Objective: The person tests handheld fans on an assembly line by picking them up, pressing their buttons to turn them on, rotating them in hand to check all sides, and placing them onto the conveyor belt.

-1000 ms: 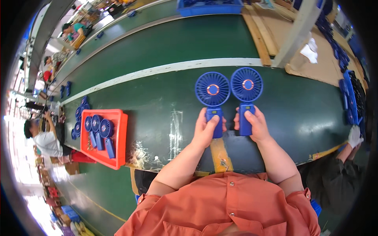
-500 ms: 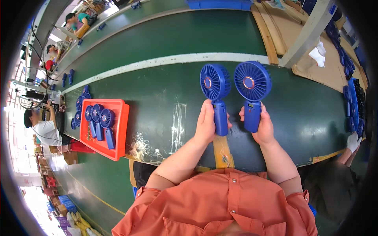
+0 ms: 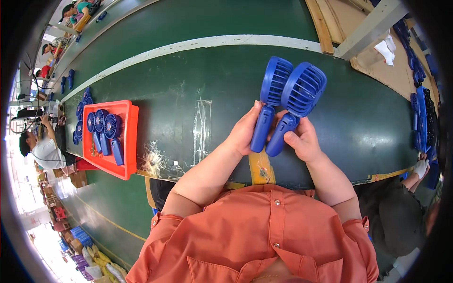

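Note:
Two blue handheld fans are up in front of me over the green table, heads close together with their slatted grilles turned partly sideways. My left hand (image 3: 244, 131) is closed around the handle of the left fan (image 3: 263, 127). The right fan (image 3: 303, 89) leans to the right at its head, and my right hand (image 3: 304, 139) grips its handle, thumb along the near side. The lower handles come close to each other between my palms. Some fingers of both hands are hidden behind the handles.
At left, an orange-red tray (image 3: 133, 141) holds several blue fans (image 3: 112, 126); more lie beside it. A white strip (image 3: 212, 42) crosses the green table (image 3: 174, 113). A grey post (image 3: 373, 30) stands at far right. Beyond my right arm, a co-worker's gloved hand (image 3: 421, 168) is near a blue tray.
Both fans have turned from facing me to side-on, and the right one has moved left against the other. The view has shifted, so the tray sits further left and higher.

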{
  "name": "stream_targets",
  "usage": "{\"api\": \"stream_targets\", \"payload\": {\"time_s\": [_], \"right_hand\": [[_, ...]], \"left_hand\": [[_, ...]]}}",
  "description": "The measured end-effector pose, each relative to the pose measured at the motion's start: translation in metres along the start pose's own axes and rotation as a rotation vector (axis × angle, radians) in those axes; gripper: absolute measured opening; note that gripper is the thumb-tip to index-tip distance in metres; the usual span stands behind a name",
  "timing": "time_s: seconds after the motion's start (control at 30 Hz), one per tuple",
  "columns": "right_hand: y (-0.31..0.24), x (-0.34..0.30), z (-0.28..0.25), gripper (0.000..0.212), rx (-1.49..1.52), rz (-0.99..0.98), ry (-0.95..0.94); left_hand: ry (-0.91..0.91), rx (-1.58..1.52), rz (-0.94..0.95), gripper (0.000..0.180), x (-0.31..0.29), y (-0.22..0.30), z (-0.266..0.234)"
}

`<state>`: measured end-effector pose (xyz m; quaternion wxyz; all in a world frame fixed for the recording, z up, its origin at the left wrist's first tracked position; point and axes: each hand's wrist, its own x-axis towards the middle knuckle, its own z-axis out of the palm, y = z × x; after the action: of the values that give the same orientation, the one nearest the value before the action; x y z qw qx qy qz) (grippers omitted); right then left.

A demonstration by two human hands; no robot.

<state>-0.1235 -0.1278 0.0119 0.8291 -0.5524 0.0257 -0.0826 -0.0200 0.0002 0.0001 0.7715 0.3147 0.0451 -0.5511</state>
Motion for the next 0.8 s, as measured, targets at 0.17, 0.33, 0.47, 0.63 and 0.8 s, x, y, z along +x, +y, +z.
{"api": "stream_targets", "payload": {"time_s": [0.17, 0.33, 0.47, 0.63, 0.8], "right_hand": [[-0.002, -0.001, -0.001, 0.054, 0.004, 0.042, -0.002], [0.003, 0.001, -0.004, 0.055, 0.004, 0.036, -0.003], [0.003, 0.003, -0.006, 0.049, -0.090, -0.035, 0.077], [-0.011, 0.014, -0.010, 0.031, -0.050, -0.039, 0.359], [-0.018, 0.017, -0.020, 0.037, 0.178, -0.004, 0.279]], "left_hand": [[0.004, 0.057, 0.051, 0.045, 0.001, -0.005, -0.004], [0.002, 0.109, 0.176, 0.051, 0.000, -0.009, -0.004], [-0.204, 0.202, 0.340, 0.063, -0.002, -0.012, -0.002], [-0.081, 0.289, 0.216, 0.064, -0.002, -0.002, -0.004], [-0.114, 0.010, 0.239, 0.057, 0.003, 0.004, -0.009]]}}
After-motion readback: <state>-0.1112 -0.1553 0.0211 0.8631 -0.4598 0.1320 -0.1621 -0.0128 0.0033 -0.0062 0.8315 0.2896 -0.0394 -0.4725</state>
